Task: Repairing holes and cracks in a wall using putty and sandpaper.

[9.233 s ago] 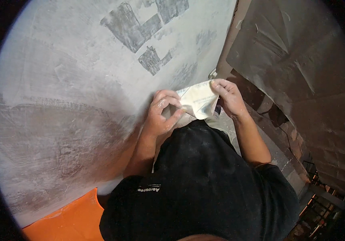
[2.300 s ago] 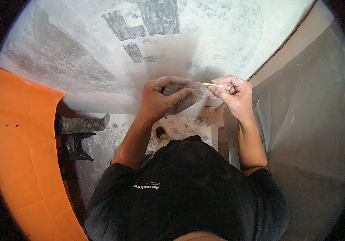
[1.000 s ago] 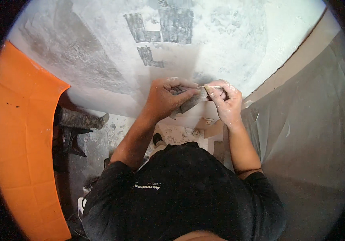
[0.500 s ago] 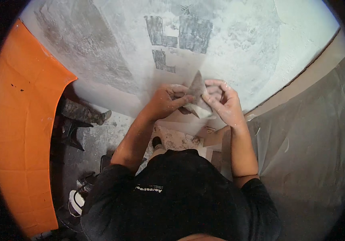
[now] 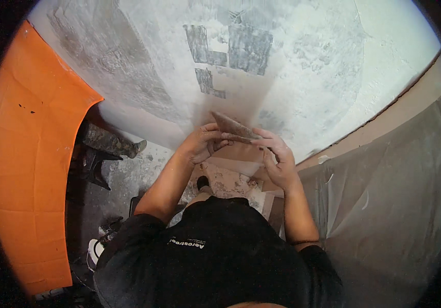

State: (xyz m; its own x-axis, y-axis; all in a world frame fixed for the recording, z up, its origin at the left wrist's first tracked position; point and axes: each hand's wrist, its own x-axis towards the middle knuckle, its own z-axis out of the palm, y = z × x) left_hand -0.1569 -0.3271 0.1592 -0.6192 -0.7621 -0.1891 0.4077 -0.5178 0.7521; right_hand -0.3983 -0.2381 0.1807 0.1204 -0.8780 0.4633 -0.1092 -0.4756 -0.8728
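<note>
Between my hands is a dusty grey-brown sheet of sandpaper (image 5: 230, 126), folded, with one pointed corner up toward the left. My left hand (image 5: 203, 143) pinches its left lower side, fingers bent. My right hand (image 5: 278, 158) grips the right end, fingers along the edge and thumb below. Both hands hold it in front of the wall (image 5: 313, 87), which is smeared with white and grey plaster. Darker rectangular patches (image 5: 250, 49) show on the wall above the sheet.
An orange sheet (image 5: 33, 169) hangs at the left. Behind it, dark equipment (image 5: 108, 141) stands on the dusty floor (image 5: 133, 167), with a white round object (image 5: 95, 250) lower down. Grey translucent plastic sheeting (image 5: 390, 205) covers the right side.
The sandpaper has turned from an upright point to a flatter, slanting fold. My right hand has moved lower and my left hand slightly left and down.
</note>
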